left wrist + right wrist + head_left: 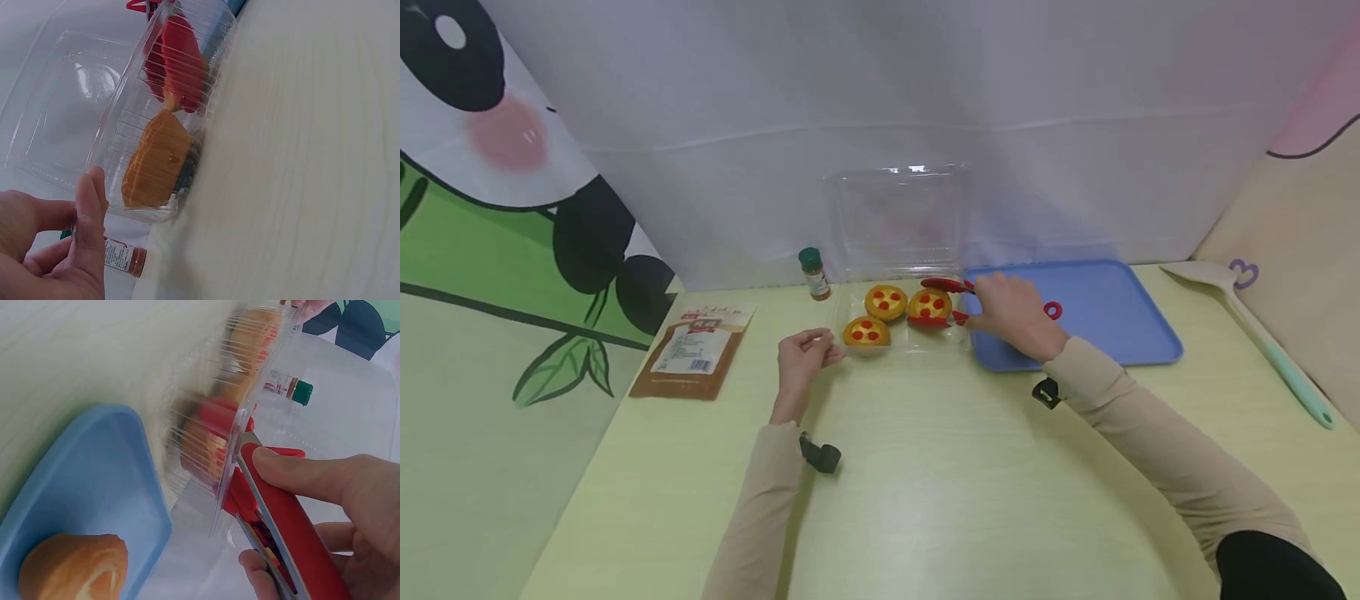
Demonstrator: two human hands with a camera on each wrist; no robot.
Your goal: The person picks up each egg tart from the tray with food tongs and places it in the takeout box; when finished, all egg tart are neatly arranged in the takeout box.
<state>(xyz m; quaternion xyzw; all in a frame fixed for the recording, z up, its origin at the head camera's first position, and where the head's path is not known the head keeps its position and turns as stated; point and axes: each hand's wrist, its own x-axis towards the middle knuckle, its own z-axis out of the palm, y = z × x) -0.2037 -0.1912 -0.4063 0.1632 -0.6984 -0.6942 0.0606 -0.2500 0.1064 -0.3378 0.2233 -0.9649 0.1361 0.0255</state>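
Note:
My right hand [1018,315] grips red-and-silver tongs [284,525], whose red tips stand on either side of a mini pizza [929,305] at the right of a clear plastic box [228,481]. Two more mini pizzas lie in the box, one at the back [886,302] and one at the front left [867,332]. All have golden crusts and red toppings. At the box's front left corner, my left hand [803,360] pinches the rim between thumb and fingers. The box's clear lid [898,221] stands raised at the back.
Right of the box lies a blue tray [1138,333] bearing a bread roll [75,569], hidden behind my arm in the head view. A green-capped spice jar [815,273] and a brown powder pouch [694,354] are on the left. A long-handled spatula [1262,342] lies far right.

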